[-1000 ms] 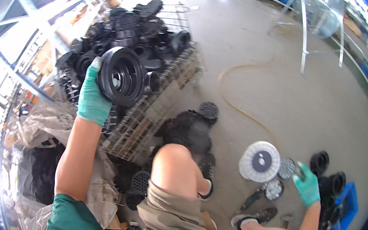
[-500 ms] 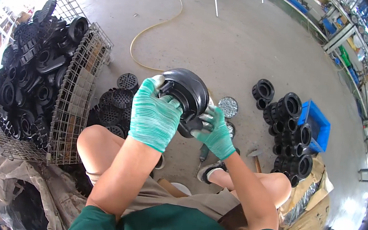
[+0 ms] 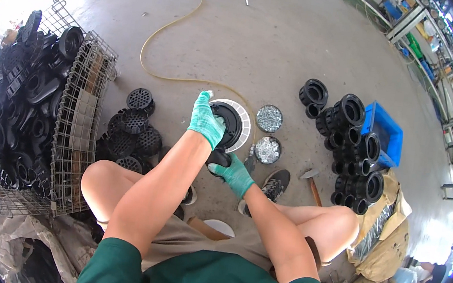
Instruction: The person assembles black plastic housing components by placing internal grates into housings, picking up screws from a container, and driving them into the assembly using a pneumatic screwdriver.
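Note:
Both hands wear green-striped knit gloves. Between them is a black round plastic fitting [image 3: 233,126] with a short side spout. My left hand [image 3: 206,123] is closed around its upper left rim, thumb pointing up. Lower right, my right hand [image 3: 236,175] grips the spout. Under the fitting, on or just above the floor, shows a white slotted round plate [image 3: 245,128]; whether they touch I cannot tell. Right of it stand a round dish of small silvery hardware [image 3: 269,118] and a second dish of silvery pieces [image 3: 268,149]. A power tool [image 3: 249,159] is partly hidden by my right hand.
A wire basket [image 3: 77,123] heaped with black fittings stands left, beside piled black perforated discs [image 3: 137,121]. To the right are stacked black fittings [image 3: 350,111], a blue crate [image 3: 390,133], a hammer [image 3: 312,187] and brown sacks [image 3: 386,246]. A yellowish hose [image 3: 147,47] crosses the floor.
My hands have lowered the black fitting from in front of me to over the white plate, turning it flatter. The whole view has shifted slightly, and both dishes now show fully.

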`<state>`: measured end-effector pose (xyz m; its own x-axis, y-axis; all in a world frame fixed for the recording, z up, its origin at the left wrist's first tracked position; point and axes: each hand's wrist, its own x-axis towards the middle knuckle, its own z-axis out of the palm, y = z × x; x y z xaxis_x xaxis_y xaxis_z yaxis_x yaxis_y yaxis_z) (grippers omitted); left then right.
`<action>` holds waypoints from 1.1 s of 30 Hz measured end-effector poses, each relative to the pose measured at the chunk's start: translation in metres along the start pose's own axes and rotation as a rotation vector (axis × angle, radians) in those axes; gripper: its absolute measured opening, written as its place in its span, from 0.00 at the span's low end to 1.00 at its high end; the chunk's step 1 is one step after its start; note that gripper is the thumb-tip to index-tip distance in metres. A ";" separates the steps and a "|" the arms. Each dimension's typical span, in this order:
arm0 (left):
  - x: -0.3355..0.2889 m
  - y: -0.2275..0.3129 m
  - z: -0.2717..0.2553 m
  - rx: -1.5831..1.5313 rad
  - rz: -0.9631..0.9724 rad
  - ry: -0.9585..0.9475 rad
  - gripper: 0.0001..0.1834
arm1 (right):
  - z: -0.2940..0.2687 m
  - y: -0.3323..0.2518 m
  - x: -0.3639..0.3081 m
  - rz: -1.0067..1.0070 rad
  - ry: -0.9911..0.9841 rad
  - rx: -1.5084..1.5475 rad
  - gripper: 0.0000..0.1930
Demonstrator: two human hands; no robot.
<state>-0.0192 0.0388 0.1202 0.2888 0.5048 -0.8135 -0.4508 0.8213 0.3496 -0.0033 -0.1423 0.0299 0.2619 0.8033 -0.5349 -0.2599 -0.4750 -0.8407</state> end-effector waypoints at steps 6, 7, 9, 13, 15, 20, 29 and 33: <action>0.033 -0.016 -0.017 0.176 -0.044 -0.066 0.40 | -0.008 0.029 0.017 0.145 -0.045 0.172 0.44; 0.030 -0.015 -0.018 0.274 -0.112 -0.086 0.42 | -0.011 0.032 0.019 0.172 -0.065 0.224 0.45; 0.022 0.000 -0.031 0.375 -0.108 -0.076 0.36 | -0.010 0.032 0.018 0.167 -0.057 0.206 0.46; 0.035 0.041 -0.058 0.762 0.024 -0.252 0.25 | -0.009 0.015 0.011 0.153 -0.054 0.146 0.49; 0.088 0.044 -0.097 1.323 0.751 -0.296 0.26 | -0.005 0.009 0.012 0.152 -0.103 0.139 0.50; 0.056 0.013 -0.087 1.819 1.004 -0.454 0.34 | -0.027 0.015 0.007 0.160 -0.129 0.209 0.46; 0.064 -0.017 -0.102 1.672 1.178 -0.269 0.30 | -0.141 0.084 0.044 0.385 0.114 -0.383 0.23; 0.061 -0.020 -0.097 1.663 1.219 -0.286 0.30 | -0.193 0.113 0.071 0.204 0.325 -0.532 0.16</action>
<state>-0.0750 0.0270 0.0185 0.6660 0.7353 0.1257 0.5005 -0.5654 0.6556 0.1657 -0.2080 -0.1192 0.5455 0.5686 -0.6157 0.1396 -0.7860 -0.6023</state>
